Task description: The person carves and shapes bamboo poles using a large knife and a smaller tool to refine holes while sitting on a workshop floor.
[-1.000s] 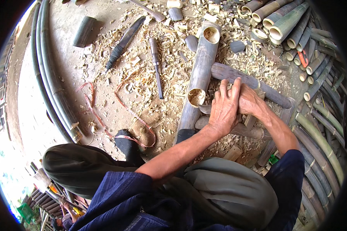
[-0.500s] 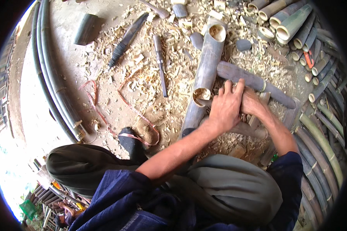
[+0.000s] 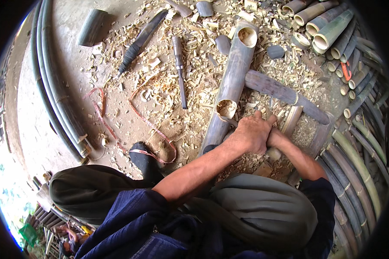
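Observation:
A thick grey bamboo pole (image 3: 234, 73) lies before me with a carved hole at its far end and another midway. At the nearer hole (image 3: 226, 108) sits the thin dark end of a bladed hand tool (image 3: 229, 121). My left hand (image 3: 253, 131) is closed around it, its grip partly hidden. Tucked behind it, my right hand (image 3: 275, 137) is closed too, with most of its fingers out of sight. The tool's handle is largely covered by both hands. A narrower bamboo piece (image 3: 272, 87) touches the pole's right side, just beyond my hands.
On the shaving-strewn ground left of the pole lie a chisel (image 3: 180, 73), a large knife with a wrapped handle (image 3: 136, 49) and a reddish tape (image 3: 149, 124). Cut bamboo (image 3: 326, 36) is stacked at the right. Long poles (image 3: 58, 82) run along the left.
Both hands have moved down toward me, pulling the tool's end back toward the hole's near edge. The view has shifted slightly; the bamboo pole stays in place.

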Demonstrator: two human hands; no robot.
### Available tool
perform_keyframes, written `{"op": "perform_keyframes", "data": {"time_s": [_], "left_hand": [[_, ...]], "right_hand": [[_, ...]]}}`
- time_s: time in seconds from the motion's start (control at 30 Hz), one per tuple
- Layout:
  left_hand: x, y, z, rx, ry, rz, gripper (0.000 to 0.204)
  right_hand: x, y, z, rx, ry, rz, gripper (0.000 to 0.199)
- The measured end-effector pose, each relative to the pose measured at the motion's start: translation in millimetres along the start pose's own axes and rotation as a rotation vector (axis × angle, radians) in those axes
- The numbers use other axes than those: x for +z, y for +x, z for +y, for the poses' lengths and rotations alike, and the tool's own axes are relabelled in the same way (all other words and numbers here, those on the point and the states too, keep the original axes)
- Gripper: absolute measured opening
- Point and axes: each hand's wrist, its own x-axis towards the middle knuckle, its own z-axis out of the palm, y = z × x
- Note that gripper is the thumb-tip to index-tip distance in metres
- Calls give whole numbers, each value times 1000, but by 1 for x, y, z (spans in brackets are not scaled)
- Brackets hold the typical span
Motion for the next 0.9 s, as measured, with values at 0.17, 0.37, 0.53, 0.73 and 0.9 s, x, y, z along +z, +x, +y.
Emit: {"op": "perform_keyframes", "data": {"time_s": [0.17,0.37,0.53,0.73,0.9], "left_hand": [[37,-7,-9,103,-167,608,106],[29,-26,-12,134,-7,390,101],[5,-16,-21,142,156,-104,69],[16,-22,-9,109,-37,385,80],[-5,-13,-25,138,129,-141,75]], "right_hand": [[-50,11,-29,-424,-640,63,37],[9,1,6,-340,-30,83,48],[57,-12,-3,-47,62,41,66],[-19,-9,-49,-63,163,-76,55],[68,25,-2,-107,501,43,56]]}}
